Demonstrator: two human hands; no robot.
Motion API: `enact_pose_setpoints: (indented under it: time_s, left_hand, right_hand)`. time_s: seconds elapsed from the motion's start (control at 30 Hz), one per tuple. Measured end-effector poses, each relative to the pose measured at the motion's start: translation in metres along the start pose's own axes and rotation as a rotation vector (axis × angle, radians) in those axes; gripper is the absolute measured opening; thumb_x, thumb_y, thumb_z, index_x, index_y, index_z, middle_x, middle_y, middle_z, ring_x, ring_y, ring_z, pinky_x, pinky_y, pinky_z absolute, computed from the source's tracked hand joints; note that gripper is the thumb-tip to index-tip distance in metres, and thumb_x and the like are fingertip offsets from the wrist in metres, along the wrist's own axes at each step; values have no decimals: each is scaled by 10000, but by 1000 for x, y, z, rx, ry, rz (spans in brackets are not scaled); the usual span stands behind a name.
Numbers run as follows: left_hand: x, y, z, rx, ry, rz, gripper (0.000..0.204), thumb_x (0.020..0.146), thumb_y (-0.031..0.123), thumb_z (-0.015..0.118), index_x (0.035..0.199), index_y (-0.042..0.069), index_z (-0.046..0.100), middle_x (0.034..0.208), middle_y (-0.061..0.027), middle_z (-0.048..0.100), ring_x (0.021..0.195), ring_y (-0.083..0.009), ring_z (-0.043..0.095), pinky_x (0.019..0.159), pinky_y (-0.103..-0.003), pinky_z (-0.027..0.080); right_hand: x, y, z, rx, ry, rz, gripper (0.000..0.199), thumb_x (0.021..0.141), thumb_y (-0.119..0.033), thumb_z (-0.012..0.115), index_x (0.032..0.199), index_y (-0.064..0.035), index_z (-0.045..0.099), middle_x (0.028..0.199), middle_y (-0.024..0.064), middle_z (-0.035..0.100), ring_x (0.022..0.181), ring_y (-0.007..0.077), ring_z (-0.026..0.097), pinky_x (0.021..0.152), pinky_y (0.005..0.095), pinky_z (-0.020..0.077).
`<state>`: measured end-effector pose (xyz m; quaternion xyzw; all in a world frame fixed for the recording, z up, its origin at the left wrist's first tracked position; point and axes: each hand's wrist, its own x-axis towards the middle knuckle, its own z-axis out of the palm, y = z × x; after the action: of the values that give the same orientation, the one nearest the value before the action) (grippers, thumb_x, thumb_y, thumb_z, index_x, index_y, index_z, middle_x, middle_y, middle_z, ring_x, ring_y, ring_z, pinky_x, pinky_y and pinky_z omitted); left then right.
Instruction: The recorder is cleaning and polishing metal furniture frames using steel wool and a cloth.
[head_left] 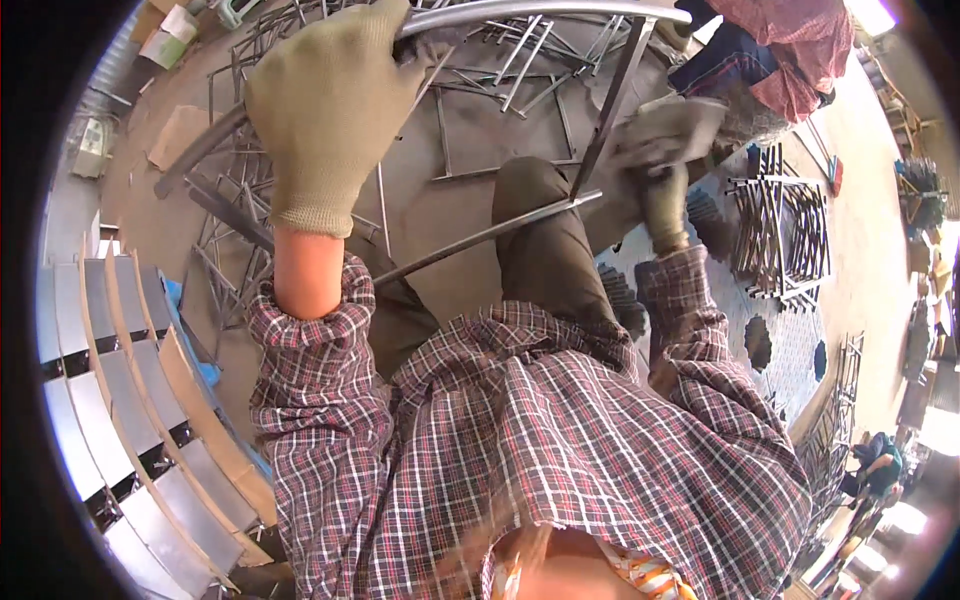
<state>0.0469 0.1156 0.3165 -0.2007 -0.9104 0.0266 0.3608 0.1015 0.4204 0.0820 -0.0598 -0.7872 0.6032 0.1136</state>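
Observation:
My left hand (330, 110), in a tan knit glove, is closed round the upper part of a bent metal tube frame (540, 9). The frame has a dark flat crossbar (612, 105) and a lower tube (480, 240) that passes over my raised knee (535, 195). To the right of the crossbar is my right hand (664, 205), gloved too and smeared by motion. A blurred grey shape (672, 130) lies at its fingers; whether this is the glove's palm or something held, I cannot tell.
More tube frames (520, 75) lie heaped on the floor ahead. Stacked dark tubes (780, 230) stand on a bluish sheet (790, 330) at right. Another person (775, 55) is close by at upper right. Rows of grey metal panels (130, 400) line the left side.

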Motion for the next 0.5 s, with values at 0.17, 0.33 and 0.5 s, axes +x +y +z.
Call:
enact_pose_setpoints:
  time_s: [0.17, 0.33, 0.5]
  left_hand:
    - [8, 20, -12, -78, -131, -103, 231, 654, 184, 766, 732, 102, 564, 653, -64, 593, 639, -246, 617, 613, -398, 456]
    - [1, 12, -7, -9, -78, 14, 206, 754, 217, 748, 775, 87, 590, 650, -43, 582, 642, -201, 617, 601, -381, 450]
    - [2, -8, 9, 47, -16, -6, 264, 778, 282, 679, 1011, 166, 643, 868, -63, 679, 796, -283, 655, 646, -402, 503]
  right_hand:
    - [3, 25, 20, -621, -177, -602, 459, 744, -98, 633, 1192, -33, 557, 1129, 155, 610, 1051, 327, 591, 874, 387, 479]
    - [22, 63, 8, -874, -119, -5, 317, 757, -65, 621, 1069, -78, 672, 946, 116, 678, 903, 329, 645, 801, 384, 513]
    - [-11, 181, -51, -43, -16, -6, 248, 845, -91, 521, 1035, -44, 674, 954, 98, 667, 889, 140, 630, 702, 271, 523]
